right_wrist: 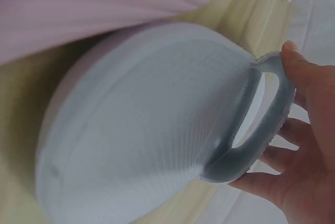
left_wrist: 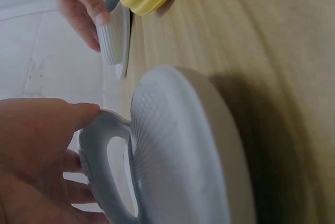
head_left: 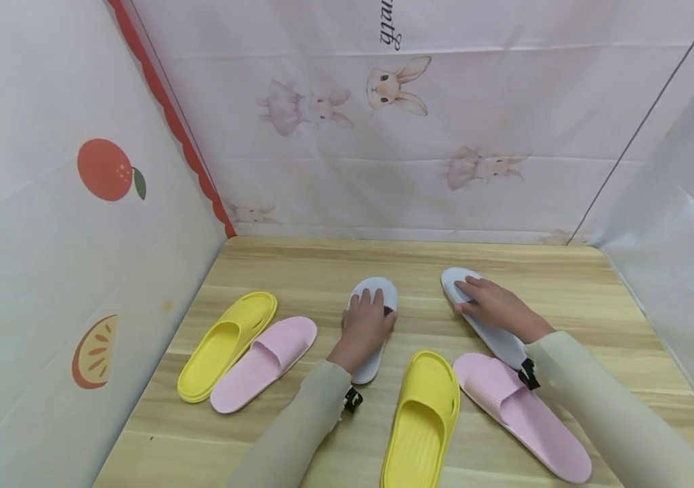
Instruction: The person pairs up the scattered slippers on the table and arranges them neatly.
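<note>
Near the middle of the wooden floor, my left hand (head_left: 362, 331) grips a pale grey slipper (head_left: 369, 369) over its strap. The left wrist view shows the thumb on one edge of this slipper's strap (left_wrist: 97, 153) and the fingers along the other side. Farther right, my right hand (head_left: 501, 308) holds the strap of a matching grey slipper (head_left: 501, 343), which points toward the upper left. In the right wrist view, thumb and fingers span that strap (right_wrist: 277, 106). The heel of this slipper lies close to a pink slipper (head_left: 536, 423).
On the left, a yellow slipper (head_left: 209, 359) and a pink slipper (head_left: 243, 384) lie side by side. Another yellow slipper (head_left: 417, 444) lies at the front, between my forearms. Fabric walls with rabbit and fruit prints border the wooden surface (head_left: 298, 254) at the back and both sides.
</note>
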{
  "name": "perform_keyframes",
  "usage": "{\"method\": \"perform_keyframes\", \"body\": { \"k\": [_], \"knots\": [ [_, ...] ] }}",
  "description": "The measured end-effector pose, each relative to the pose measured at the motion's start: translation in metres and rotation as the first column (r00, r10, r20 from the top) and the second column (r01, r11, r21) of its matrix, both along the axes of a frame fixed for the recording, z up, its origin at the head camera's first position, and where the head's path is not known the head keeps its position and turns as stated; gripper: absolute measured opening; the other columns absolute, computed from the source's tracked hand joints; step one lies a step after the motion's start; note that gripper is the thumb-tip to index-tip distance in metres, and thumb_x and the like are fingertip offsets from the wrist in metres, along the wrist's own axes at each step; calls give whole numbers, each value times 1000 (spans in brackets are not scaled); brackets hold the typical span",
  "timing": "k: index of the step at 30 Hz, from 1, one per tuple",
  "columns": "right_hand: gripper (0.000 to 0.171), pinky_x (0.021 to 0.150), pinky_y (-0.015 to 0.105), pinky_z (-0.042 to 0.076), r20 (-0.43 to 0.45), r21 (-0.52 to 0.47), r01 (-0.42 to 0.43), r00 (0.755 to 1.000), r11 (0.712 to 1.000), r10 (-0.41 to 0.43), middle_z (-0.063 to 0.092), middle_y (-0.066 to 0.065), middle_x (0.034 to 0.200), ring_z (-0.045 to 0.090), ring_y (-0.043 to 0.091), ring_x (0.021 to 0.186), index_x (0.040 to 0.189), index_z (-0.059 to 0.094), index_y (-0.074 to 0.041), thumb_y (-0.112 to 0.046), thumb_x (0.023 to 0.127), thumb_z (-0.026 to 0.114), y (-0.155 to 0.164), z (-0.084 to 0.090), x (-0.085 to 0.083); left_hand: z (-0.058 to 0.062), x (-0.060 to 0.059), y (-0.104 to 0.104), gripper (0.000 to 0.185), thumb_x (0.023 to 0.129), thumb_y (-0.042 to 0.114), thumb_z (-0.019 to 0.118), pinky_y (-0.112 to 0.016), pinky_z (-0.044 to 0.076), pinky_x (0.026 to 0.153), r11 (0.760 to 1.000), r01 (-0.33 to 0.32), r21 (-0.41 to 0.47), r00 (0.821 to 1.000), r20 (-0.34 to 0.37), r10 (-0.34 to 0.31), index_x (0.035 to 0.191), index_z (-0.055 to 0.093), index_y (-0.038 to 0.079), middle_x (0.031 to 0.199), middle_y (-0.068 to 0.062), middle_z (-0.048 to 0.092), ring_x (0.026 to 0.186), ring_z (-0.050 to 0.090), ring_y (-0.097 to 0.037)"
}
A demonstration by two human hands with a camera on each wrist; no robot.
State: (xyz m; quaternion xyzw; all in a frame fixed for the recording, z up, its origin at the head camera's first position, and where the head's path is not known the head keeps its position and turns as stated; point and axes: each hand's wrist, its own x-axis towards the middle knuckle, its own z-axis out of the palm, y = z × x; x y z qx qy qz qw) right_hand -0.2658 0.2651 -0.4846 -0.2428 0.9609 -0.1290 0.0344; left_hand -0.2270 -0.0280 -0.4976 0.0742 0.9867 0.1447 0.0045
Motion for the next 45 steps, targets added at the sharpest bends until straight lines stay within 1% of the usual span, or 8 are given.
{"method": "perform_keyframes", "body": {
  "k": [10,14,19,27,32,39,43,45],
  "knots": [
    [60,109,64,38,-13,17,10,1000,1000,-10,43,35,149,43,53,135,149,46,-1,-33,100,62,-17,1,-15,3,-13,5,66,102,49,53,-59,49,94,1000,-22,8,1000,-4,22,153,41,8,146,-19,48,129,46,-38],
    [61,108,64,38,-13,25,32,999,999,-32,42,34,150,43,53,136,150,46,-2,-34,101,62,-26,3,-21,6,-18,8,65,101,49,54,-57,51,91,999,-39,38,999,6,39,151,42,9,143,-18,50,125,47,-37],
    [61,106,64,40,-15,45,63,998,997,-63,42,34,150,44,53,135,150,45,-1,-35,101,61,-34,4,-27,11,-24,13,63,101,49,54,-56,52,85,998,-48,48,999,12,48,149,44,8,136,-18,53,120,49,-36],
    [64,104,65,42,-7,62,102,995,993,-102,43,34,149,47,54,132,150,45,-2,-39,101,60,-51,2,-34,11,-33,20,61,102,48,52,-54,55,77,997,-73,-12,997,-5,73,145,48,5,130,-20,55,114,53,-35],
    [64,102,64,44,-10,67,120,993,991,-119,45,33,148,49,53,130,150,44,-2,-40,101,59,-60,-1,-40,9,-39,23,58,102,48,52,-55,55,80,997,-80,-19,996,-24,80,142,49,6,128,-19,55,113,53,-34],
    [63,103,64,44,21,71,148,989,987,-149,45,33,149,48,53,131,150,44,-2,-40,102,58,-74,0,-46,12,-47,26,59,102,47,53,-54,54,83,995,-102,-2,995,-4,102,144,47,6,129,-20,54,116,53,-35],
    [63,101,63,45,24,77,163,986,984,-165,46,33,147,51,51,129,150,45,-3,-41,102,57,-79,1,-49,12,-53,27,60,102,46,54,-54,54,85,994,-110,5,994,-1,110,145,47,5,130,-20,54,118,53,-36],
    [62,98,63,48,15,83,171,985,982,-173,49,33,144,55,50,125,149,46,-4,-42,102,57,-81,3,-50,12,-55,28,61,102,47,54,-54,55,85,994,-105,6,994,-5,105,145,47,5,130,-20,54,118,53,-36]
  ]
}}
